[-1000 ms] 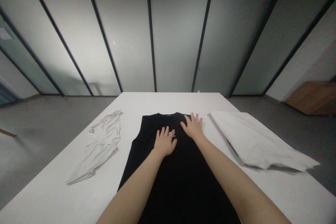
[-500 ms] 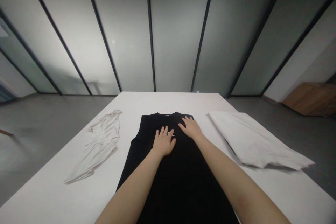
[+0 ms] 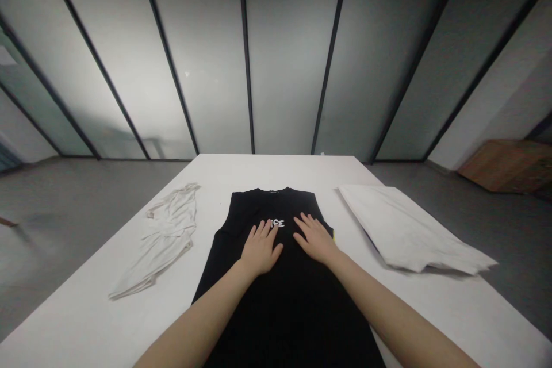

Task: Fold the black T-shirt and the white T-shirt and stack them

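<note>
the left hand (image 3: 261,250) and the right hand (image 3: 316,240) both lie flat and open, fingers spread, holding nothing, resting on the chest of a black sleeveless top (image 3: 297,305) just below its white print (image 3: 276,223). the top lies lengthwise on a white table (image 3: 276,175), between a crumpled white garment (image 3: 168,236) and a folded white cloth (image 3: 409,230).

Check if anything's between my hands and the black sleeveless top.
Nothing visible is in the way. Your left hand and right hand both lie flat directly on the black top. The crumpled white shirt and white cloth lie on the table to either side, apart from it.
</note>
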### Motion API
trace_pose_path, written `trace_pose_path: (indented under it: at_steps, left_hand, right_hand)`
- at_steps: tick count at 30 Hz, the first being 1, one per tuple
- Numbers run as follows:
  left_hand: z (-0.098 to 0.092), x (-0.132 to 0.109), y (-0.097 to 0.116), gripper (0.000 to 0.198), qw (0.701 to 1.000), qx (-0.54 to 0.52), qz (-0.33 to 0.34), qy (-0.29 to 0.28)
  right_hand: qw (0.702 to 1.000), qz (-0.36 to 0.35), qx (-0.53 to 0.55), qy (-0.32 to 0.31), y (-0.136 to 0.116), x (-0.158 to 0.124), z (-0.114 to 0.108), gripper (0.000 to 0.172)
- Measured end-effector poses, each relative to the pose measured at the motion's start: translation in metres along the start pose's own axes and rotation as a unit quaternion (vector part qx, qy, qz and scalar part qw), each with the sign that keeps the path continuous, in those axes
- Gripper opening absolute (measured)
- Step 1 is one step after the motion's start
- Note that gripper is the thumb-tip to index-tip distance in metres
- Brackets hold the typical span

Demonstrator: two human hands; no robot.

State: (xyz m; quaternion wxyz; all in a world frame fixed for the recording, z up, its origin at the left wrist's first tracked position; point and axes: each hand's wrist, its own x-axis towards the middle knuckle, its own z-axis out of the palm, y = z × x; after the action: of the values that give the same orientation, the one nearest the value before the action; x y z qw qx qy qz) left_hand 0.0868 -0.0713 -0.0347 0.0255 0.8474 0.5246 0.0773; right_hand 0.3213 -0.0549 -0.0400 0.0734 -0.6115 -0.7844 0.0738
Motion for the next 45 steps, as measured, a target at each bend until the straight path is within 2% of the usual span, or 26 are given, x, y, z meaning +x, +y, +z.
trace_pose_path:
  at_steps: [3,7,11,14,17,19,31,42,45]
  left_hand:
    - [-0.003,-0.036,-0.006,0.066,1.0,0.015,-0.018,-0.012]
    - [-0.01,-0.077,-0.017,0.073,0.993,0.059,-0.105,0.005]
    - [-0.017,-0.087,-0.031,0.078,0.984,0.09,-0.145,0.046]
    - [-0.018,-0.078,-0.039,0.079,0.981,0.095,-0.167,0.017]
    - [-0.017,-0.066,-0.04,0.078,0.981,0.078,-0.174,-0.047]
    - [-0.016,-0.058,-0.039,0.078,0.979,0.075,-0.179,-0.062]
    - [-0.008,0.001,-0.053,0.076,0.98,0.064,-0.188,-0.017]
    - [-0.01,0.064,-0.073,0.073,0.984,0.016,-0.177,-0.018]
    - [-0.011,0.063,-0.075,0.069,0.981,-0.014,-0.188,0.04]
  right_hand:
    - [1.0,0.021,-0.005,0.003,0.005,-0.027,0.0,0.068]
    - [0.999,0.049,-0.017,0.014,-0.006,-0.067,0.005,0.071]
    - [0.997,0.062,-0.007,0.045,-0.025,-0.083,0.004,0.075]
    - [0.995,0.086,-0.01,0.055,-0.034,-0.076,0.003,0.077]
    - [0.995,0.097,-0.013,0.02,-0.034,-0.061,0.006,0.078]
    - [0.994,0.103,-0.018,0.003,-0.031,-0.05,0.008,0.078]
    - [0.991,0.127,-0.04,0.006,-0.012,0.017,0.003,0.074]
    - [0.995,0.086,-0.031,0.025,0.012,0.078,-0.014,0.064]
    - [0.994,0.091,-0.03,0.05,0.011,0.075,-0.016,0.061]
